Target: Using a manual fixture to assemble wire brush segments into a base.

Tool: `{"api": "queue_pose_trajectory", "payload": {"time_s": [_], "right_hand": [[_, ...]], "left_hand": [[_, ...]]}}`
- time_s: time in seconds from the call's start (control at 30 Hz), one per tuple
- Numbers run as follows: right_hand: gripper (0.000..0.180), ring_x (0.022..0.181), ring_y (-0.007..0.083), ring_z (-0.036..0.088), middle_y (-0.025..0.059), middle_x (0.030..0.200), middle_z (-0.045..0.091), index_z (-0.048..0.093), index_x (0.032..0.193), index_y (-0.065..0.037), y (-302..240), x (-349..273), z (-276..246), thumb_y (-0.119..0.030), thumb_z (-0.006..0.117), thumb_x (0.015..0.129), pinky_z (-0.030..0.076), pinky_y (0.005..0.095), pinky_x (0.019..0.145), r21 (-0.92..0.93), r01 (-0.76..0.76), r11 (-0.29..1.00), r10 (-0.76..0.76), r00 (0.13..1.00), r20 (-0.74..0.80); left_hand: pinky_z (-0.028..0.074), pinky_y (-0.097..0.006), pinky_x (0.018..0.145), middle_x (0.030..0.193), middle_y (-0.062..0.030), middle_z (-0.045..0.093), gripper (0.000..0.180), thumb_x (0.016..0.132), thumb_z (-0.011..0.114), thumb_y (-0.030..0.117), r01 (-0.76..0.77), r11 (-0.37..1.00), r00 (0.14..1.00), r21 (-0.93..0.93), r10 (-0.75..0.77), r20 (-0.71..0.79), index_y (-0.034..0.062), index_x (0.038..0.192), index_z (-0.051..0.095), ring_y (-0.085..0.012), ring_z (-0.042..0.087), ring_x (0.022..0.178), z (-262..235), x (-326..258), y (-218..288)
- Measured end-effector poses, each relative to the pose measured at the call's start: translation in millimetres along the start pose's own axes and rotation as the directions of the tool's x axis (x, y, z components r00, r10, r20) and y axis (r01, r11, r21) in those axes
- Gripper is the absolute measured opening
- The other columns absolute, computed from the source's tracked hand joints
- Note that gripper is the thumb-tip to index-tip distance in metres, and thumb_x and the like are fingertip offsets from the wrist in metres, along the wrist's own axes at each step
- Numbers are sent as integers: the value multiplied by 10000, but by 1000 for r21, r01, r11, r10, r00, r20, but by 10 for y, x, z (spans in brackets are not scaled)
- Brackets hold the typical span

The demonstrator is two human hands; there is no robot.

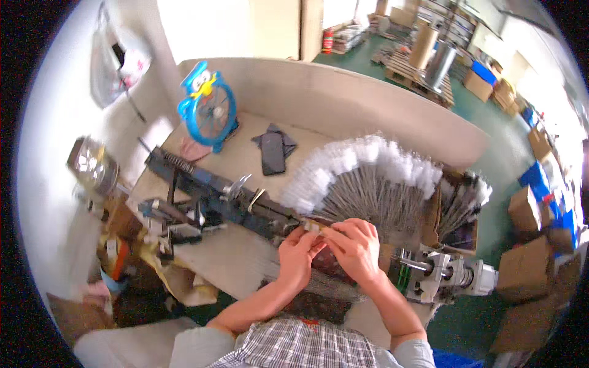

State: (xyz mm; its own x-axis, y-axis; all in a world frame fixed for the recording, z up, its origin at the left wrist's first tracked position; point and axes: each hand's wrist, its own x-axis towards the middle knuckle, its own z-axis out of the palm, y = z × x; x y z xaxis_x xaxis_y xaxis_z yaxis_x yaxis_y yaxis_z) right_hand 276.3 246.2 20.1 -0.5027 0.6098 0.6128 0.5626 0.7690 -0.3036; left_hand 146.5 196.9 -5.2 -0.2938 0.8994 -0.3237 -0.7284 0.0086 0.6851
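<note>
My left hand (297, 256) and my right hand (354, 250) are close together at the front middle of the bench, at the right end of a long dark metal machine (211, 187). Fingers and thumbs on both are pinched together around something small and pale, partly hidden and too blurred to name. Just beyond them a wide fan of wire-stemmed brushes (368, 190) with white fluffy heads lies on the bench. To the right of my right hand is a silver machine head (445, 273) with a shaft pointing toward my hands.
A blue toy-shaped fan (210, 110) and a dark phone (273, 153) on a cloth are toward the back of the bench (245, 126). More brushes (463, 205) fill a box at the right. Cardboard boxes (534, 270) line the right side; a glass-shaded lamp (93, 164) is at left.
</note>
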Motion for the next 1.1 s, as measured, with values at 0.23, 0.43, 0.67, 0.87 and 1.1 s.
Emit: {"api": "queue_pose_trajectory", "payload": {"time_s": [0.23,0.43,0.67,0.87,1.1], "right_hand": [[275,902,221,568,14,943,626,671,935,-119,-190,137,66,-149,703,664,439,358,775,27,-34,999,32,997,76],[312,911,223,569,20,966,622,655,975,-113,-233,125,82,-155,700,669,436,362,782,46,-77,996,75,996,51],[322,864,217,580,25,959,631,666,951,-89,-251,77,176,-163,735,645,429,342,757,-34,-164,986,162,985,-60],[238,832,198,586,9,923,634,686,891,-125,-225,76,125,-169,726,661,429,332,745,-27,-89,996,87,994,-60],[225,820,199,591,8,901,637,689,874,-123,-177,61,127,-165,729,656,440,339,740,9,-78,997,79,995,-64]], "left_hand": [[480,-319,735,862,-48,592,69,834,547,90,31,999,999,-41,-33,-36,42,884,554,-157,575,764,-50,7,28],[479,-284,728,870,-51,608,98,863,533,97,96,974,995,-206,-92,32,23,922,562,-141,597,752,-178,59,-77],[490,-290,733,891,-71,606,105,865,529,93,52,968,999,-246,-53,1,7,917,561,-152,597,800,-137,48,-66],[494,-260,709,899,-72,597,84,856,531,31,18,980,1000,-201,-17,4,-6,927,556,-131,585,792,-114,58,-79],[504,-280,719,887,-72,575,64,850,552,16,-2,981,999,-193,-7,-47,-8,909,547,-137,579,776,-62,47,-65]]}}
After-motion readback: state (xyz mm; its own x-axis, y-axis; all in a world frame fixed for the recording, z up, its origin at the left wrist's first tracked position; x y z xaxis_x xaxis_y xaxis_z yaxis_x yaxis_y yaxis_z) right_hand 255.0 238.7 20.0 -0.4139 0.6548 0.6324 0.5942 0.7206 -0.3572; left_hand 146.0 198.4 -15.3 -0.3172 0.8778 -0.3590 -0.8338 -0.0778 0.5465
